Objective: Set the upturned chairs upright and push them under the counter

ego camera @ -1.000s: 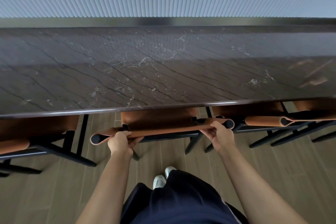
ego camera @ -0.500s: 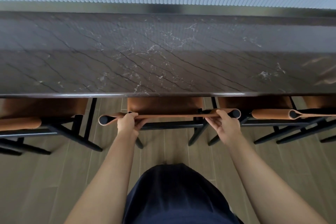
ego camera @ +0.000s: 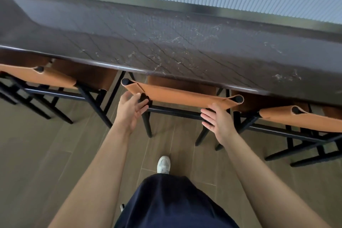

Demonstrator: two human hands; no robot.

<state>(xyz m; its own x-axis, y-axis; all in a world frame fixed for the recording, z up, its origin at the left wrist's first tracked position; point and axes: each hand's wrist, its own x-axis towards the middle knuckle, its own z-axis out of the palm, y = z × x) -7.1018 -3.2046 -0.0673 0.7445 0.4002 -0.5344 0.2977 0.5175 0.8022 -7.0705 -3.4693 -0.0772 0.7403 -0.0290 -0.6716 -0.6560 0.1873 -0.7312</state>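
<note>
Middle chair (ego camera: pixel 182 111) stands upright on the wood-look floor (ego camera: pixel 46 153), its seat tucked beneath the dark veined worktop (ego camera: pixel 166 42) and its tan leather backrest (ego camera: pixel 185 96) just outside the worktop's near edge. The left hand (ego camera: pixel 130 111) is held with the palm turned inward and the fingers (ego camera: pixel 140 104) relaxed and spread, gripping nothing. Their tips lie just beside the black post under the backrest's left loop; contact cannot be told. The right hand (ego camera: pixel 219 122) shows its back, with the fingers (ego camera: pixel 207 114) straight and splayed, holding nothing. Its thumb lies at the lower edge of the backrest near the right loop. The backrest spans the gap between the two hands, slightly beyond both. A left chair (ego camera: pixel 46 77) and a right chair (ego camera: pixel 305 118) stand likewise under the worktop. A white shoe (ego camera: pixel 163 164) rests on the floor below.
</note>
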